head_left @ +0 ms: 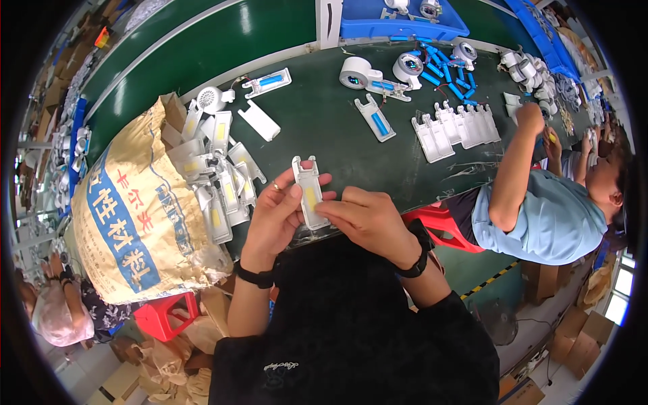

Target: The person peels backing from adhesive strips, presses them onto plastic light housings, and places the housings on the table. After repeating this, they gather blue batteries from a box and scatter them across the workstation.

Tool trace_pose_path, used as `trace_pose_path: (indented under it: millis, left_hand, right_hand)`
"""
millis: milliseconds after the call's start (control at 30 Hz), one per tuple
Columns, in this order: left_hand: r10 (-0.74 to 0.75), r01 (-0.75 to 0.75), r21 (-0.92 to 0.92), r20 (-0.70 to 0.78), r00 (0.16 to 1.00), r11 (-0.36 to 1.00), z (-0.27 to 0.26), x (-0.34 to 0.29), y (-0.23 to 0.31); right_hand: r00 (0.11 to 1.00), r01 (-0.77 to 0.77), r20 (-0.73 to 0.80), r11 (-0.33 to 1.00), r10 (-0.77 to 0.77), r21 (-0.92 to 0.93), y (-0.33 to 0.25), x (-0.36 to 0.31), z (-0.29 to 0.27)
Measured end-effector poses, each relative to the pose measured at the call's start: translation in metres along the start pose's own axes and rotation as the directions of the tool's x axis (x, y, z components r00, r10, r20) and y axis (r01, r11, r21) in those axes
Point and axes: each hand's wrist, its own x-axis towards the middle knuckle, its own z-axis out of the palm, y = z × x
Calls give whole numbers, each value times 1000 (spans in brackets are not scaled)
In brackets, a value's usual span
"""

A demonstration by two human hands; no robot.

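Over the near edge of the dark green table I hold a narrow white plastic casing (308, 179) upright, a yellow strip lying in its hollow. My left hand (275, 214) is closed round its left side, thumb in front and fingers behind. The fingers of my right hand (370, 220) pinch at its lower right edge, beside the yellow strip; whether anything small is between them is hidden. Left of my hands lies a heap of similar white casings (228, 182) with yellow strips. Farther off, a white casing with a blue battery cell (380, 123) rests on the table.
A large paper sack (128, 209) leans at the left. Right of centre is a row of white casings (453, 129), with blue cells (442, 67) and round fan heads (408, 66) behind. A blue bin (405, 28) stands at the back. A co-worker (540, 209) sits at the right.
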Motion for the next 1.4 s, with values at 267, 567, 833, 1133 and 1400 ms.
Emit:
trace_pose_path:
  millis: [267,567,833,1133,1400]
  left_hand:
    - [-25,25,60,-2,1000,998,-1,2,1]
    - [-87,84,59,47,995,995,12,22,-23]
    - [-37,78,261,-158,987,962,80,154,-113]
    - [84,-43,439,-75,994,897,97,140,-127]
    - [398,-274,811,55,916,517,54,39,-59]
  right_hand:
    - [998,31,-53,998,-34,-59,1,-2,10]
    - [819,-412,-261,841,511,352,31,-20,-24]
    - [475,-132,-422,537,772,833,67,-98,-72]
    - [630,-27,-286,389,722,921,65,-132,-83]
    - [795,-183,191,-73,575,980,51,-70,-25]
